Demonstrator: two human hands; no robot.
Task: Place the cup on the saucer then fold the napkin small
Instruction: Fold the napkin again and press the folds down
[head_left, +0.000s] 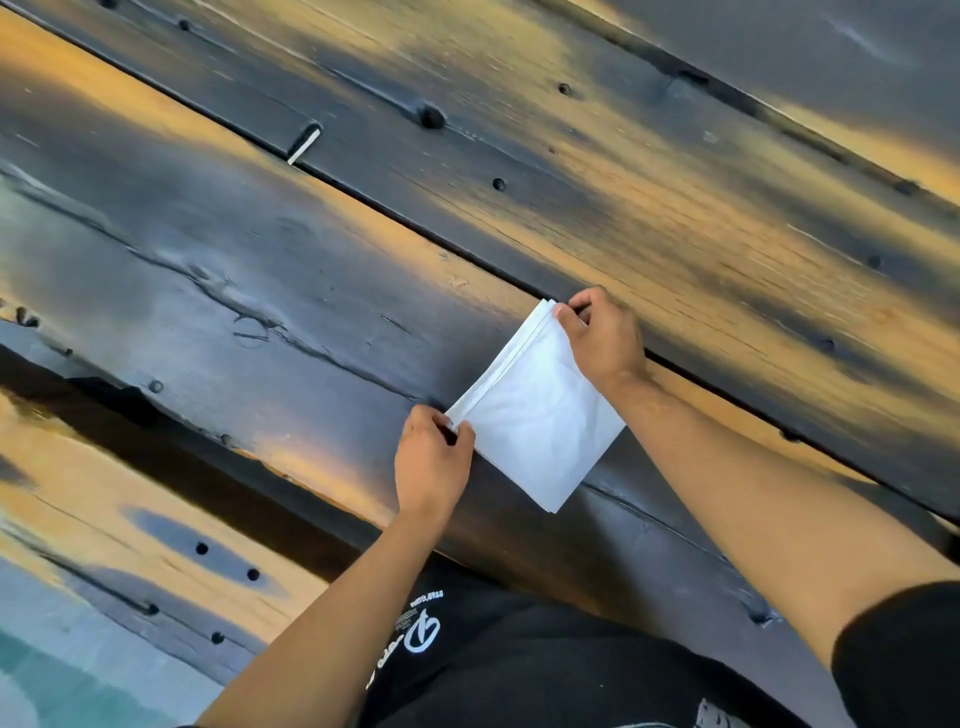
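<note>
A white napkin (540, 410), folded into a layered square, lies on the dark wooden table (260, 260) near its front edge. My left hand (431, 467) pinches the napkin's near left corner. My right hand (605, 338) pinches the far corner, thumb on top of the stacked edges. The cup and the saucer are out of view.
The table is made of wide dark and amber planks with gaps, knots and screw holes. A small white strip (304, 145) sticks out of a plank gap at the far left. A lower wooden bench (130, 545) runs below the table edge at left.
</note>
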